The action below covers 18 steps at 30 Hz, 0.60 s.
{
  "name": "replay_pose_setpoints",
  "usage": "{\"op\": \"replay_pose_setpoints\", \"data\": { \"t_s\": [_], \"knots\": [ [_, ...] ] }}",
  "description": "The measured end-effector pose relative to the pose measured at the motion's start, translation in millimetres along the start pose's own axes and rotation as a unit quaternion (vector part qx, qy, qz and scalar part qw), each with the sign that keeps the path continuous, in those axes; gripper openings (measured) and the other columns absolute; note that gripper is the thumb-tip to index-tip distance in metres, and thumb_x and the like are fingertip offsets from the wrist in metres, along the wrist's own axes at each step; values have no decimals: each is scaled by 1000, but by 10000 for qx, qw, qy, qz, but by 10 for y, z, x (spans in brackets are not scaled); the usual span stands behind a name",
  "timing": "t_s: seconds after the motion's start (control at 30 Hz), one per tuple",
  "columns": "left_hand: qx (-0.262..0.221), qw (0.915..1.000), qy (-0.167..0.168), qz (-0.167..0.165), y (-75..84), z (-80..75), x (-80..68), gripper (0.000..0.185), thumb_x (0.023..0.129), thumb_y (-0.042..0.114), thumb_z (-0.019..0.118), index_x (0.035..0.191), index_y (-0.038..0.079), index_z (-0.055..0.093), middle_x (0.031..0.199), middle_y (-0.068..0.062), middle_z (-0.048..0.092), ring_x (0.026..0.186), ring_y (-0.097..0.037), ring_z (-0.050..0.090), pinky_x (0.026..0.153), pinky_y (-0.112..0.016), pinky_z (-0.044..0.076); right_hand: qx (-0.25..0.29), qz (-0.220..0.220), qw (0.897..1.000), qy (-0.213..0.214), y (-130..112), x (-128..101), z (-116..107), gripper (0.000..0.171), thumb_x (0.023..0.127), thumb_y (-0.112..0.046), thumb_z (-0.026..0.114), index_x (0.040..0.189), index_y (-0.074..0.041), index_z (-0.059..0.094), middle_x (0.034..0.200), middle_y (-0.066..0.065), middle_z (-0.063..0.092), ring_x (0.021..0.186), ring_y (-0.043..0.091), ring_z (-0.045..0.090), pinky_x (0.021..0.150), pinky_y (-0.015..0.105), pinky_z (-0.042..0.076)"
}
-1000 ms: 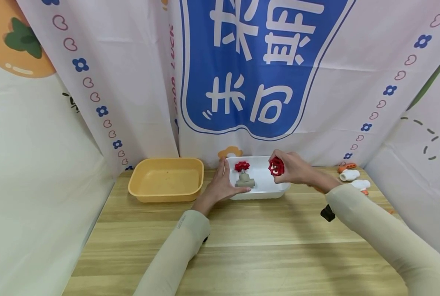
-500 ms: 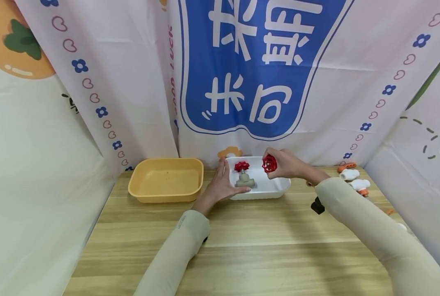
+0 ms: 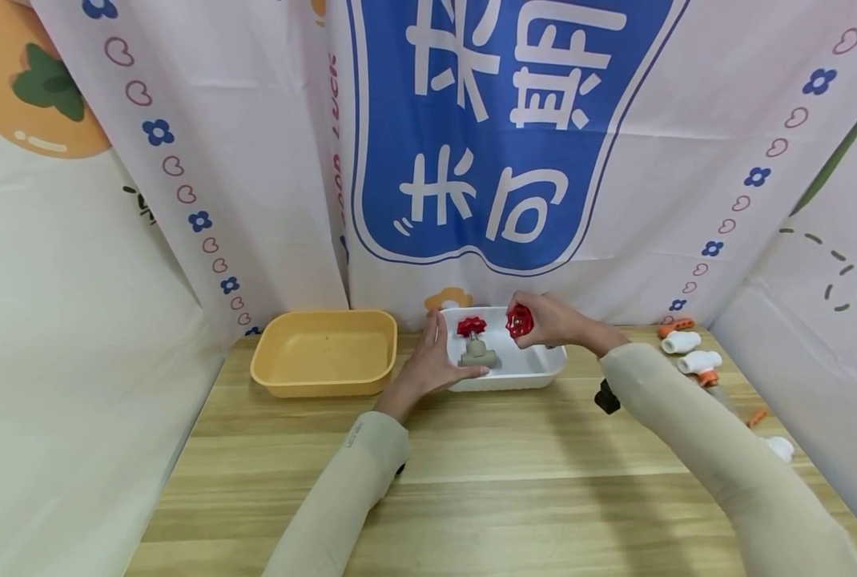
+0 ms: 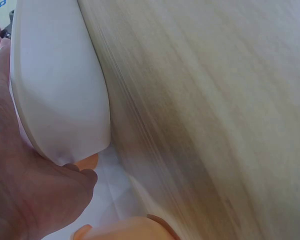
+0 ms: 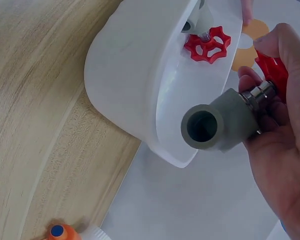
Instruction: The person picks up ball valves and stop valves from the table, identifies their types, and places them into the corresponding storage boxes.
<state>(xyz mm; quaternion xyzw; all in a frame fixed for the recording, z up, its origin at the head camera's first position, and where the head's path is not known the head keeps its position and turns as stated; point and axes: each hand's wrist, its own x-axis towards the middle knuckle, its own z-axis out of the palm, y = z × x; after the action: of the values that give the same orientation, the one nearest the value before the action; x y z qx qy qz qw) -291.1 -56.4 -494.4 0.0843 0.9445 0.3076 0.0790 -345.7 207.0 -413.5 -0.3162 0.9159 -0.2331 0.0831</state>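
Note:
A white tray (image 3: 515,383) stands at the back of the table. My left hand (image 3: 428,361) grips its left end, thumb along the front rim and fingers at the far side. In the tray, near that hand, stands a grey valve (image 3: 477,354) with a red handwheel. My right hand (image 3: 553,319) holds a second valve (image 5: 232,120) by its red handwheel (image 3: 520,320), above the tray's right half. The right wrist view shows this valve's grey body tilted, its round pipe opening toward the camera. In the left wrist view, the tray's outer wall (image 4: 60,75) hides the inside.
A yellow tray (image 3: 320,389) sits left of the white one. Along the table's right edge lie white pipe fittings (image 3: 681,342) with orange parts (image 3: 676,326), and another white piece (image 3: 780,447) farther forward. A printed cloth (image 3: 594,264) hangs right behind the trays.
My right hand has moved left with its valve, farther over the white tray. The left hand and the valve standing in the tray have stayed put.

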Motion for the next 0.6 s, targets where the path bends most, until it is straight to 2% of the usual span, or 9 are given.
{"op": "replay_pose_setpoints", "data": {
  "t_s": [0.27, 0.6],
  "knots": [
    [-14, 10000, -22, 40, -13, 1, 0, 140, 79, 78, 75, 170, 17, -13, 177, -1, -23, 165, -29, -3, 127, -59, 25, -156, -21, 9997, -180, 93, 99, 62, 43, 84, -14, 88, 118, -6, 63, 107, 8, 69, 94, 23, 63, 82, 34, 60],
    [58, 10000, 7, 40, -1, -1, -3, 139, 80, 78, 74, 170, 15, -12, 177, -3, -21, 165, -29, -3, 127, -59, 25, -160, 490, 9978, -412, 116, 149, 72, 47, 86, -19, 88, 122, -4, 62, 112, 11, 68, 98, 23, 63, 87, 36, 60]
  ]
}}
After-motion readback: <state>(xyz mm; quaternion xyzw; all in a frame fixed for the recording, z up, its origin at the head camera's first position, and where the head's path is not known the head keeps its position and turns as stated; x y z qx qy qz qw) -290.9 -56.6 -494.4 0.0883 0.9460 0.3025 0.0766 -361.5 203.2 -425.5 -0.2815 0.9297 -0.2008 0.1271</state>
